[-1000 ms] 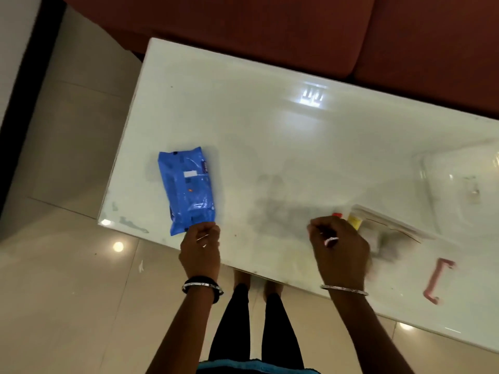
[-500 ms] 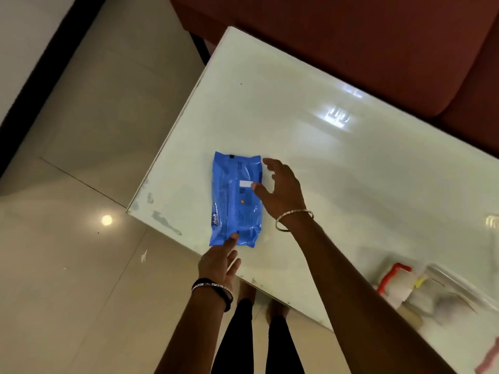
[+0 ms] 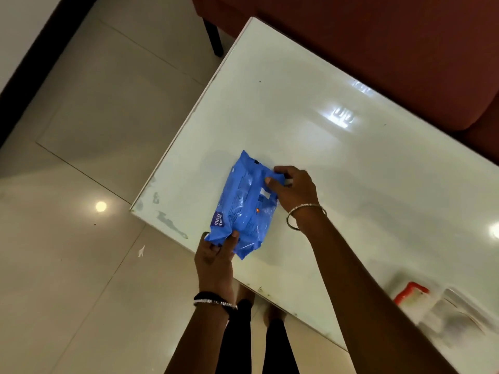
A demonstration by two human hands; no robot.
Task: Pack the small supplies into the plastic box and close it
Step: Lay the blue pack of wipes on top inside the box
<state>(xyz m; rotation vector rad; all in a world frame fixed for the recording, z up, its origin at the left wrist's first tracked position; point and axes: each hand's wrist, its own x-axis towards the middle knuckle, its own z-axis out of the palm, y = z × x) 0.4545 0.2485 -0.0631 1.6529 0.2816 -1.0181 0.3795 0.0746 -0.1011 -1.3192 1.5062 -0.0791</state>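
A blue plastic packet (image 3: 244, 203) lies near the left front corner of the white table (image 3: 337, 147). My left hand (image 3: 216, 255) pinches its near end with thumb on top. My right hand (image 3: 294, 188) grips its far right edge, fingers curled over the wrapper. At the lower right a blurred pile of small supplies (image 3: 442, 314) shows a red-capped white item (image 3: 410, 291). The plastic box is out of view.
A red-brown sofa (image 3: 378, 49) runs along the table's far side, one dark leg (image 3: 213, 36) on the tiled floor (image 3: 81, 130). The table's left edge drops to the floor beside the packet. My legs stand below the front edge.
My right hand left the supplies at the right, reached across and closed on the packet's far edge. My left hand closed on its near end. The view swung left.
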